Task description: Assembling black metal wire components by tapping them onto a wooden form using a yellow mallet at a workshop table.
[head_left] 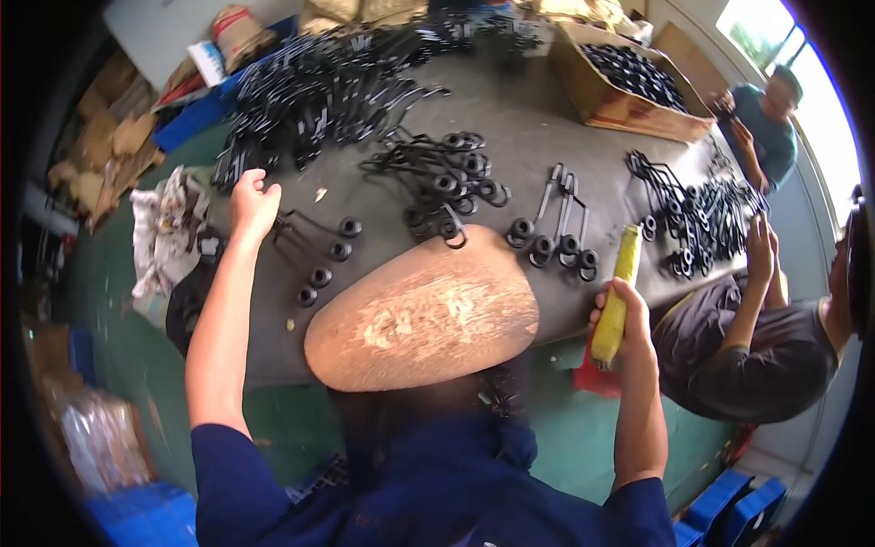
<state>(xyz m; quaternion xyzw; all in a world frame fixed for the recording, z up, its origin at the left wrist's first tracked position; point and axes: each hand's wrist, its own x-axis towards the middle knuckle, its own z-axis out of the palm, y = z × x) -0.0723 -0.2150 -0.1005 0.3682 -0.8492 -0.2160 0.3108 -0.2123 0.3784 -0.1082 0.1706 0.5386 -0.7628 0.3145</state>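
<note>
My left hand (253, 208) is at the near-left edge of a large pile of black bent metal rods (310, 100). Its fingers are curled, and whatever they may hold is hidden. My right hand (631, 319) grips a thick yellow-wrapped handle (615, 305), held upright to the right of a worn wooden block (428, 314). Just below that hand is something red (597, 372), and I cannot tell whether it joins the handle. Several rods with black rings on their ends (319, 251) lie beside my left forearm. A bigger ringed cluster (447, 178) touches the block's far edge.
More ringed rods (561, 228) lie right of the block, others (702, 214) farther right. A cardboard box (629, 114) of black parts stands at the back right. One person (756, 337) sits close on the right, another (770, 118) beyond. Crumpled cloth (169, 232) hangs at the left.
</note>
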